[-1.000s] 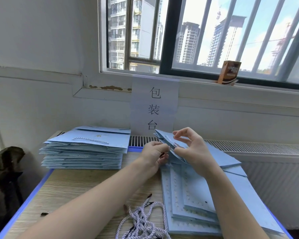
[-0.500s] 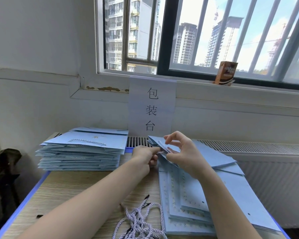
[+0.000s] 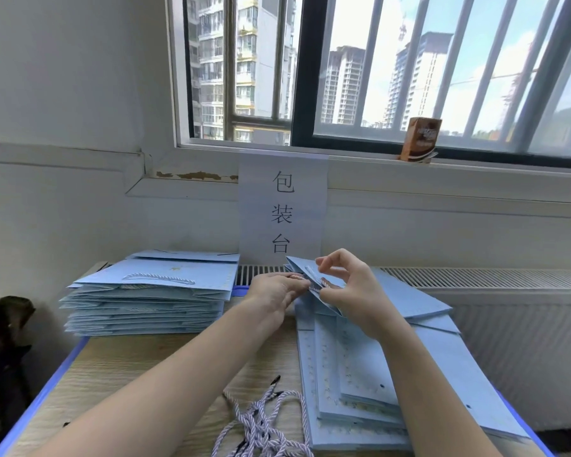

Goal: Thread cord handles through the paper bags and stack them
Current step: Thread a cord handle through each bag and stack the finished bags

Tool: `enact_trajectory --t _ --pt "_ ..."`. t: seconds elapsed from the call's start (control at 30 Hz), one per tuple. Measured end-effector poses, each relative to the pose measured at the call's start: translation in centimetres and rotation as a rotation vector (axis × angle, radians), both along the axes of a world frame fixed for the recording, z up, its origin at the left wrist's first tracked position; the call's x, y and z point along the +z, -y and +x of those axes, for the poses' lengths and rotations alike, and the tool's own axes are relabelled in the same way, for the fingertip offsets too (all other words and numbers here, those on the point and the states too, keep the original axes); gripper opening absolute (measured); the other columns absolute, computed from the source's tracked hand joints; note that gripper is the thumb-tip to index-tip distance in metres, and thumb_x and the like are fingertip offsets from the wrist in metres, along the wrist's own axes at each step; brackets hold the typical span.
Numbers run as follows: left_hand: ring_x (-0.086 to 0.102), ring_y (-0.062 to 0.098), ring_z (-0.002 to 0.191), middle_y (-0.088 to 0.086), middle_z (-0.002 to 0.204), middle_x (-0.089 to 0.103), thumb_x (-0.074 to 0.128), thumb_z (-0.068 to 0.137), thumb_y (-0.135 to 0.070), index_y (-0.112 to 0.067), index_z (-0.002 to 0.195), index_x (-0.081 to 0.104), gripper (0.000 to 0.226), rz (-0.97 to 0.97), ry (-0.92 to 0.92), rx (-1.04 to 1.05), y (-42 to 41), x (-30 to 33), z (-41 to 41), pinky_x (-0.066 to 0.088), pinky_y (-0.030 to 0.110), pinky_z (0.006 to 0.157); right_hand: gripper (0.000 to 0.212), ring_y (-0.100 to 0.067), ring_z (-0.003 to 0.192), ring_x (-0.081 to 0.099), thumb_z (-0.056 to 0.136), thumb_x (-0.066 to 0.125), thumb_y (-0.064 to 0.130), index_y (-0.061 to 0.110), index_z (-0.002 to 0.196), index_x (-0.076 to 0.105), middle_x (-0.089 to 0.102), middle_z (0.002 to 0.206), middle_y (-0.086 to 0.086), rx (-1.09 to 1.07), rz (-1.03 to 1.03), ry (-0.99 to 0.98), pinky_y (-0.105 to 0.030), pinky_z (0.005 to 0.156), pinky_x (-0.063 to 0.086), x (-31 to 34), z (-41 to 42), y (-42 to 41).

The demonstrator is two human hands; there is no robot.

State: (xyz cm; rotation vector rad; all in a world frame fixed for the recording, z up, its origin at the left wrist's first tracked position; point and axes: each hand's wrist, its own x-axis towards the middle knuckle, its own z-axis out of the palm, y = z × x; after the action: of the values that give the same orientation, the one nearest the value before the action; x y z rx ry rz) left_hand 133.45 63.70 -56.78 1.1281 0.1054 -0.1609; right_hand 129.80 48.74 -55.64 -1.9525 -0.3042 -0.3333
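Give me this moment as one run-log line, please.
step: threading cord | left hand: pinching cord end | right hand: holding raised bag | finished stack: left | loose cords: near edge

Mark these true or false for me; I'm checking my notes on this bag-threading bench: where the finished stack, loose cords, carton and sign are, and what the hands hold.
1. The finished stack lies left of the hands. True.
2. The loose cords hang from the window bars. False: they lie on the table, near its front edge.
3. The right hand holds the raised bag. True.
4. The carton stands on the table. False: on the windowsill.
5. The left hand rests idle. False: it pinches at the bag's cord.
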Motion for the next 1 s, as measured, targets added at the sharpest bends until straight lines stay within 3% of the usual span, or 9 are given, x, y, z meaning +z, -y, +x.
enact_trajectory --t 0.1,0.27,0.4,0.5,0.6,0.67,0.77,0.87,1.0 --pt "0.071 0.024 0.072 0.020 0.081 0.071 0.068 0.078 0.019 0.012 0.091 0.069 0.014 0.036 0.020 0.038 0.0 -0.3 0.1 0.061 0.026 0.072 0.026 -0.003 0.114 0.061 0.079 0.064 -0.009 0.010 0.095 0.056 0.064 0.118 0.005 -0.004 0.005 0.001 -0.010 0.071 0.048 0.0 0.0 0.1" --pt "0.068 0.022 0.064 0.016 0.082 0.072 0.072 0.084 0.003 0.001 0.092 0.066 0.010 0.165 0.028 0.053 0.2 -1.0 -0.5 0.056 0.027 0.054 0.027 0.000 0.114 0.060 0.079 0.063 -0.010 0.011 0.094 0.057 0.064 0.119 0.008 0.026 -0.001 0.021 -0.013 0.071 0.049 0.3 -0.5 -0.2" --pt "0.070 0.022 0.064 0.019 0.095 0.068 0.069 0.084 0.007 -0.007 0.106 0.046 0.035 0.093 -0.022 0.077 0.2 -1.3 -0.2 0.059 0.032 0.055 0.031 0.000 0.113 0.061 0.076 0.061 -0.010 0.018 0.089 0.057 0.065 0.118 0.011 0.096 -0.011 0.031 -0.025 0.077 0.057 0.4 -0.8 -1.1" --pt "0.067 0.023 0.064 0.017 0.089 0.070 0.069 0.081 0.008 -0.001 0.116 0.053 0.040 0.032 -0.101 0.069 0.3 -1.3 -0.1 0.057 0.032 0.051 0.032 -0.003 0.116 0.061 0.071 0.059 -0.004 0.026 0.083 0.056 0.064 0.120 0.010 0.137 -0.049 0.041 -0.029 0.082 0.058 0.2 -1.0 -1.8" --pt "0.058 0.016 0.049 0.006 0.054 0.064 0.063 0.086 0.006 -0.004 0.087 0.064 0.010 0.039 -0.178 0.025 0.3 -1.2 -0.5 0.048 0.023 0.040 0.031 -0.005 0.118 0.059 0.067 0.059 0.004 0.031 0.081 0.056 0.063 0.121 0.012 0.154 -0.089 0.022 -0.038 0.090 0.058 0.1 -1.2 -2.1" --pt "0.043 0.011 0.034 0.001 0.044 0.054 0.056 0.091 0.001 -0.010 0.075 0.058 0.020 0.122 -0.185 0.023 0.3 -1.0 -0.8 0.035 0.017 0.036 0.032 -0.005 0.119 0.058 0.069 0.060 0.002 0.032 0.080 0.056 0.063 0.121 0.013 0.163 -0.104 0.016 -0.040 0.092 0.057 0.2 -1.3 -2.1" --pt "0.033 0.011 0.033 0.001 0.054 0.053 0.041 0.094 -0.007 -0.015 0.077 0.055 0.024 0.191 -0.167 0.033 0.4 -0.7 -1.0 0.027 0.013 0.036 0.031 -0.003 0.119 0.059 0.071 0.059 -0.001 0.029 0.081 0.056 0.064 0.121 0.014 0.168 -0.086 0.006 -0.043 0.090 0.058 0.5 -1.5 -2.0" --pt "0.040 0.013 0.038 0.003 0.063 0.057 0.038 0.094 -0.014 -0.016 0.082 0.058 0.024 0.169 -0.133 -0.039 0.5 -0.2 -1.4 0.028 0.017 0.038 0.029 0.001 0.112 0.062 0.075 0.059 -0.007 0.020 0.085 0.056 0.065 0.121 0.011 0.150 -0.039 0.014 -0.041 0.088 0.057 1.0 -1.7 -1.7" --pt "0.047 0.019 0.047 0.006 0.063 0.059 0.039 0.092 -0.019 -0.013 0.072 0.063 0.032 0.145 -0.072 -0.203 0.5 0.3 -1.7 0.033 0.025 0.046 0.029 0.001 0.110 0.064 0.077 0.057 -0.013 0.015 0.086 0.055 0.065 0.121 0.006 0.129 0.032 0.050 -0.032 0.082 0.056 1.3 -1.7 -1.2"
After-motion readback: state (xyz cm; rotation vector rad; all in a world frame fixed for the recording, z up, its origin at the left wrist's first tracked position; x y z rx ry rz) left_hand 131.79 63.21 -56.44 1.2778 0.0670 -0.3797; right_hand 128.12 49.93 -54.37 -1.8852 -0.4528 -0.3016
